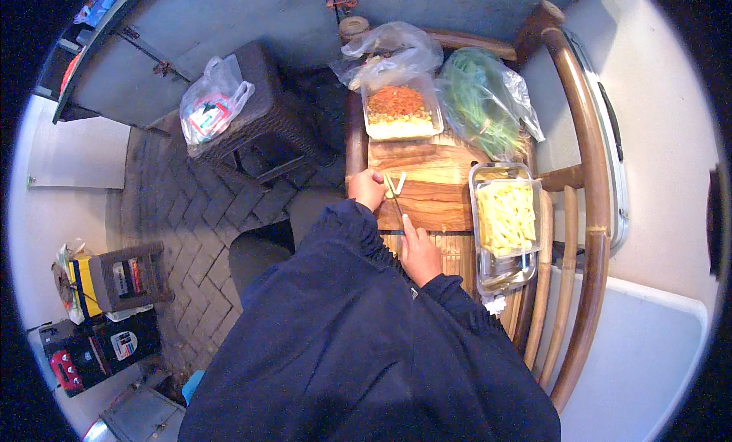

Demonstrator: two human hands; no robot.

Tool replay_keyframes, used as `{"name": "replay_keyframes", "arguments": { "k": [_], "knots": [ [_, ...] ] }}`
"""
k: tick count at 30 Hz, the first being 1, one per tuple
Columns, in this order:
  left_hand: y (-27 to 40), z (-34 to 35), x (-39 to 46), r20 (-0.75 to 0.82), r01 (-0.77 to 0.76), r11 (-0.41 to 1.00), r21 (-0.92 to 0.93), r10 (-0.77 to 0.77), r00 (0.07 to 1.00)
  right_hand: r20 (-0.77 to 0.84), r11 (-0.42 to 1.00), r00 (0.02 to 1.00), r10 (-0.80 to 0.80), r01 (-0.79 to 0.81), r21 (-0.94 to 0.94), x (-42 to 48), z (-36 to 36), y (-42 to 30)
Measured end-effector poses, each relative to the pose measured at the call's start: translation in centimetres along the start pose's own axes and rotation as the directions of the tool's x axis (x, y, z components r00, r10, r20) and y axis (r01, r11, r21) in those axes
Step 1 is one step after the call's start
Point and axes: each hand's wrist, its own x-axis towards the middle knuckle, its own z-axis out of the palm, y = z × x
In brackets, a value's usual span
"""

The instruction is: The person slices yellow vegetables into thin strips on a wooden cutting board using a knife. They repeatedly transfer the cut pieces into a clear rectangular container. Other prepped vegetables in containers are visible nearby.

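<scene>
My right hand (421,256) grips a knife (396,203), its blade reaching toward the left over a wooden cutting board (437,204). Fingers of my left hand (368,188) are bent around pale yellow food strips (390,184) at the board's left side, with the blade close beside them. A few whiter strips (401,183) lie just to the right. To the right of the board, a clear plastic container (509,220) full of pale yellow strips rests on a metal tray (506,279). What food the strips are, I cannot tell.
Behind the board stand a clear container (402,107) of orange shreds and chopped pale food, a plastic bag (394,47), and bagged green stalks (477,107). Bamboo rails (597,213) border the right. A dark woven stool (257,110) at the left bears another plastic bag (211,110).
</scene>
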Motion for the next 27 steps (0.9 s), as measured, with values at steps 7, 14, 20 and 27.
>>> {"name": "replay_keyframes", "arguments": {
  "k": [7, 14, 20, 27],
  "knots": [
    [0.0, -0.3, 0.0, -0.045, -0.109, 0.986, 0.125, 0.115, 0.992, 0.049, 1.0, 0.999, 0.019, -0.018, -0.023, 0.2, 0.2, -1.0],
    [-0.4, -0.4, 0.3, -0.032, -0.101, 0.977, 0.186, 0.109, 0.994, 0.111, 0.994, 0.993, -0.045, 0.056, -0.099, 0.2, 0.7, -0.6],
    [0.4, -0.5, -0.1, -0.054, -0.203, 0.922, 0.329, 0.233, 0.971, 0.198, 0.992, 0.98, 0.018, 0.007, -0.125, 0.9, 0.5, -0.6],
    [-0.9, 0.2, 0.5, -0.084, -0.214, 0.917, 0.336, 0.255, 0.963, -0.125, 0.838, 0.992, 0.003, 0.066, 0.542, 0.2, 2.6, 2.4]
  ]
}}
